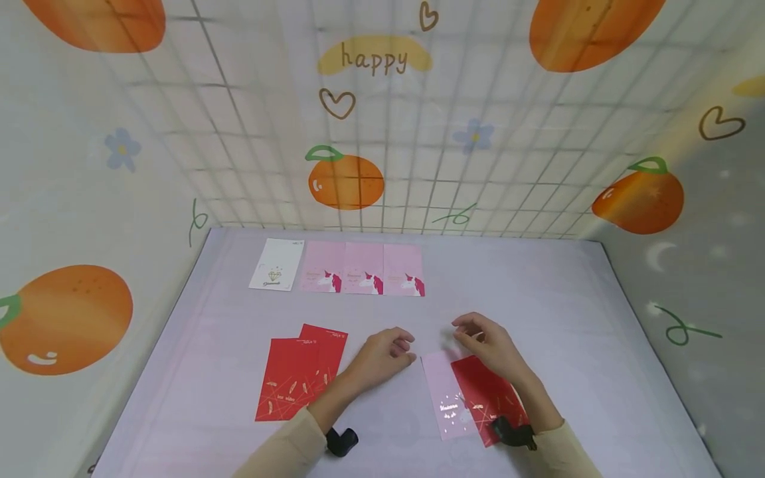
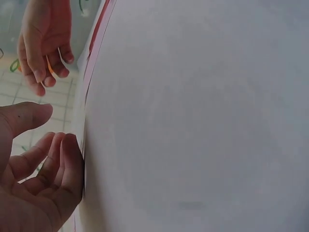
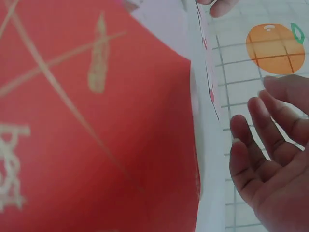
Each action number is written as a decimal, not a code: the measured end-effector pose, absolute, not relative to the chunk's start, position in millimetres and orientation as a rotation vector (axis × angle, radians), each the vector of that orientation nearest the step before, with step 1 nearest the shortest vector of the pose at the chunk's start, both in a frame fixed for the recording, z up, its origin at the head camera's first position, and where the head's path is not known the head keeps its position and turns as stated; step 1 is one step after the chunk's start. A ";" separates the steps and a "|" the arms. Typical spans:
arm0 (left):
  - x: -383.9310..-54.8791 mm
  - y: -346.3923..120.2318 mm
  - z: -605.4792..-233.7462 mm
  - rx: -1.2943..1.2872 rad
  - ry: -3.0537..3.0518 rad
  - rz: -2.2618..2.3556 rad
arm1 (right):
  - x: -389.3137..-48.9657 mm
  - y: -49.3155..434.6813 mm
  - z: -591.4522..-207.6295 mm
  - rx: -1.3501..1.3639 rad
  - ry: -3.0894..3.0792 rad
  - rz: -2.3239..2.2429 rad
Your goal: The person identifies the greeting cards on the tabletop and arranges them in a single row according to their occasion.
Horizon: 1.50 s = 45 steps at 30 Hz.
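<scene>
My left hand (image 1: 382, 355) rests low over the table, fingers loosely bent and holding nothing; in the left wrist view its fingers (image 2: 72, 166) lie right at the table surface. To its left, two overlapping red cards (image 1: 281, 372) with gold print lie flat, the lower one partly under my forearm. My right hand (image 1: 493, 345) hovers with relaxed fingers over the top end of another red card (image 1: 484, 392), nothing in its grasp. That red card is tilted and overlaps a pink card (image 1: 439, 392) printed with white. In the right wrist view the red card (image 3: 120, 121) fills the left side.
Along the back of the table (image 1: 514, 285) stands a row of flat cards: a white card (image 1: 277, 264) with a gold diamond, then three pink unicorn cards (image 1: 363, 262) edge to edge. A patterned curtain (image 1: 406, 133) with oranges surrounds the table. Black wrist straps (image 1: 342, 443) hang by both sleeves.
</scene>
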<state>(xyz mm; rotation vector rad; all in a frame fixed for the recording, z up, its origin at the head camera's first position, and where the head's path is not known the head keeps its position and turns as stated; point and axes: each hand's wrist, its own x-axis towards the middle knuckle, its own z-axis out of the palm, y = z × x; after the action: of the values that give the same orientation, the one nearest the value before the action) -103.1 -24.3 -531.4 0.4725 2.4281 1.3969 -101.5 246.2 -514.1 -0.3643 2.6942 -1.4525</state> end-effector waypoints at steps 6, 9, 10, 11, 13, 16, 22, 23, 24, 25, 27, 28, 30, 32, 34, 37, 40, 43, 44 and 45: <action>-103.3 -16.4 -533.3 0.510 2.432 1.306 | -103.4 250.9 -517.9 -0.358 2.715 -1.388; -103.4 -13.7 -533.0 0.529 2.450 1.245 | -104.1 254.6 -520.1 -0.335 2.712 -1.363; -103.5 -12.4 -532.9 0.531 2.460 1.219 | -103.9 255.9 -520.7 -0.321 2.708 -1.361; -103.7 -10.9 -532.4 0.533 2.471 1.190 | -103.5 257.0 -521.4 -0.304 2.706 -1.356; -103.6 -7.6 -530.8 0.526 2.497 1.130 | -102.7 259.0 -522.9 -0.278 2.705 -1.351; -103.2 -2.4 -528.6 0.522 2.535 1.047 | -101.9 261.1 -525.0 -0.235 2.704 -1.348; -103.7 3.2 -529.5 0.592 2.611 0.921 | -102.1 261.4 -528.5 -0.190 2.713 -1.322; -103.7 3.7 -529.7 0.599 2.614 0.906 | -102.0 261.2 -528.9 -0.184 2.715 -1.318; -104.1 4.2 -530.2 0.601 2.616 0.890 | -101.9 261.1 -529.2 -0.176 2.715 -1.320; -104.3 4.6 -530.4 0.603 2.614 0.882 | -101.7 260.9 -529.4 -0.172 2.716 -1.316; -104.6 5.3 -529.5 0.597 2.602 0.878 | -101.7 260.6 -529.8 -0.166 2.715 -1.314; -104.8 5.8 -528.6 0.593 2.594 0.880 | -101.7 260.4 -529.5 -0.156 2.712 -1.317; -105.1 6.6 -526.7 0.581 2.577 0.888 | -101.7 260.7 -529.2 -0.151 2.709 -1.318; -105.0 6.7 -525.1 0.564 2.562 0.903 | -101.9 260.7 -529.0 -0.146 2.708 -1.317; -105.1 6.3 -524.2 0.551 2.550 0.921 | -102.2 261.6 -529.1 -0.159 2.711 -1.307; -105.7 4.8 -524.9 0.548 2.534 0.954 | -102.7 263.5 -529.6 -0.168 2.705 -1.295; -107.5 2.6 -526.2 0.553 2.510 0.989 | -103.2 265.4 -529.7 -0.184 2.680 -1.293; -110.1 0.8 -528.6 0.567 2.486 1.018 | -103.4 266.5 -529.0 -0.204 2.648 -1.297; -111.0 0.4 -529.6 0.571 2.481 1.023 | -103.4 266.7 -528.6 -0.219 2.641 -1.293; -111.6 0.0 -530.4 0.572 2.476 1.027 | -103.4 266.7 -528.2 -0.229 2.634 -1.290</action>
<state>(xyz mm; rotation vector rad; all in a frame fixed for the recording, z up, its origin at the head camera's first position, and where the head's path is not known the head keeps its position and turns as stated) -111.6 0.0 -530.4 0.5724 2.4763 1.0269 -103.4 266.7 -528.2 -0.2290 2.6342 -1.2903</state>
